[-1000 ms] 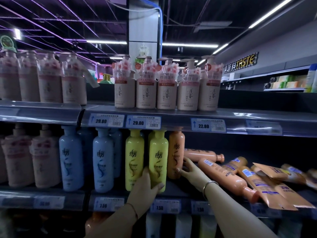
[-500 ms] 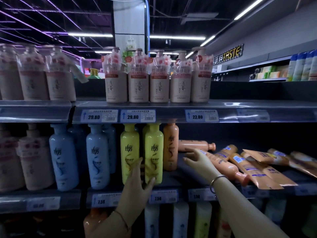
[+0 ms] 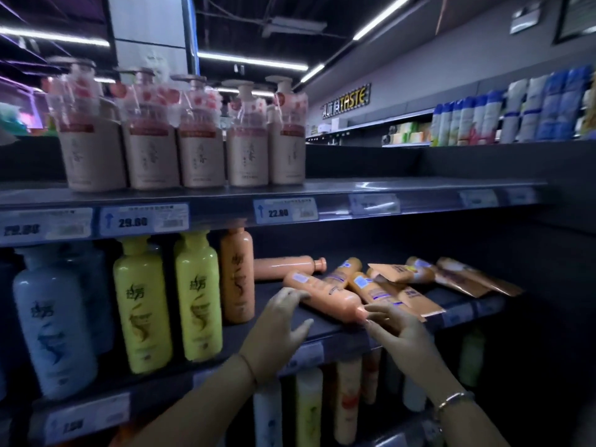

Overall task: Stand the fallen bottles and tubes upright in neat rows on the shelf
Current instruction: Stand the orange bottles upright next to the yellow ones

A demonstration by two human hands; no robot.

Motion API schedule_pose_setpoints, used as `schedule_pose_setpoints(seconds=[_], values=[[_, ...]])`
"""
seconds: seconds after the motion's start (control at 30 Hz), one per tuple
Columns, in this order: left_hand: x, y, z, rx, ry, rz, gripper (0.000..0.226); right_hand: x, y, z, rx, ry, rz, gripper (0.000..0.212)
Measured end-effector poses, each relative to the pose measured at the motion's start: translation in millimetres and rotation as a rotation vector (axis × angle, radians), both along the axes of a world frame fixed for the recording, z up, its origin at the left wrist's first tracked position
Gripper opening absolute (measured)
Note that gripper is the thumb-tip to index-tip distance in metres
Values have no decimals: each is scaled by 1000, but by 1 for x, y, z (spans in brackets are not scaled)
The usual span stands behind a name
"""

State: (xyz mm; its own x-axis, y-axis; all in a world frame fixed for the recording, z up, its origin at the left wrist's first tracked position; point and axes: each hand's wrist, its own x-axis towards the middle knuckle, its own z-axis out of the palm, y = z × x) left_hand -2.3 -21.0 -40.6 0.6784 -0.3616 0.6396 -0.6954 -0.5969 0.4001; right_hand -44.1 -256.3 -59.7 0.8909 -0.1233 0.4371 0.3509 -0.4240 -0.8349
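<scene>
A fallen orange bottle (image 3: 325, 295) lies slanted on the middle shelf (image 3: 245, 337), cap toward me. My left hand (image 3: 279, 324) rests its fingertips on the bottle's base end, thumb spread apart below. My right hand (image 3: 398, 332) pinches the cap end between thumb and fingers. Behind it a second orange bottle (image 3: 287, 268) lies on its side, and further fallen orange bottles (image 3: 346, 271) and flat tubes (image 3: 464, 276) are heaped to the right. One orange bottle (image 3: 237, 275) stands upright beside two yellow bottles (image 3: 198, 295) and a blue bottle (image 3: 51, 321).
The top shelf (image 3: 419, 188) carries a row of beige pump bottles (image 3: 200, 137) at the left. Price tags (image 3: 285, 211) line the shelf edges. More bottles (image 3: 309, 404) stand on the shelf below. A far aisle holds blue and white bottles (image 3: 516, 108).
My left hand left the yellow bottle and went right to the fallen orange bottle's base. My right hand slid down that bottle to its cap end. The view swung to the right.
</scene>
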Motion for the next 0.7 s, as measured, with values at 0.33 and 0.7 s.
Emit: schedule_pose_setpoints(seconds=[0.33, 0.7], values=[[80, -64, 24, 698, 98, 21, 83, 6, -50, -16, 157, 29, -12, 23], [96, -57, 11, 638, 21, -5, 69, 16, -53, 6, 167, 88, 88, 18]])
